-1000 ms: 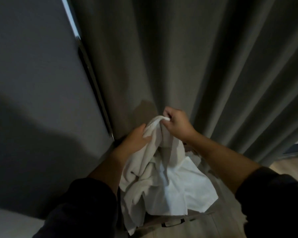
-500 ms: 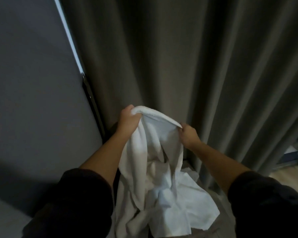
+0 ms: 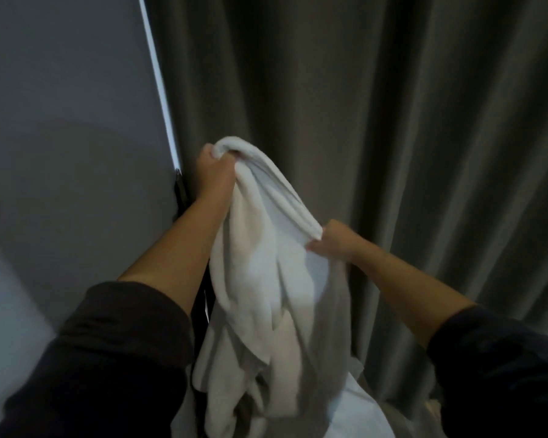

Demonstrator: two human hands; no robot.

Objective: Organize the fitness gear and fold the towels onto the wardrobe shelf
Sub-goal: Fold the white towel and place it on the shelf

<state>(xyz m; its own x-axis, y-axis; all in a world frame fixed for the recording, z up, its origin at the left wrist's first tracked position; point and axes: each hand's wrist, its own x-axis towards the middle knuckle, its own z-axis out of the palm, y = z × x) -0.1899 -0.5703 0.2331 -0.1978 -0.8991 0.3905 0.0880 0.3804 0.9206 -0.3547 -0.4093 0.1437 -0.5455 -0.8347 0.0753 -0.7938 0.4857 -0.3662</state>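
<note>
A white towel hangs crumpled in front of me, stretched along its top edge between both hands. My left hand grips one bunched end, raised high beside the wall edge. My right hand pinches the same edge lower and further right. The towel's lower part droops in loose folds towards more white cloth at the bottom of the view. No wardrobe shelf or fitness gear is in view.
A dark grey curtain in long pleats fills the space behind the towel. A grey wall panel stands on the left, with a thin bright strip where it meets the curtain.
My hands have drawn apart along the towel's top edge. The left hand has risen with its end, and the towel has lifted higher off the pile below.
</note>
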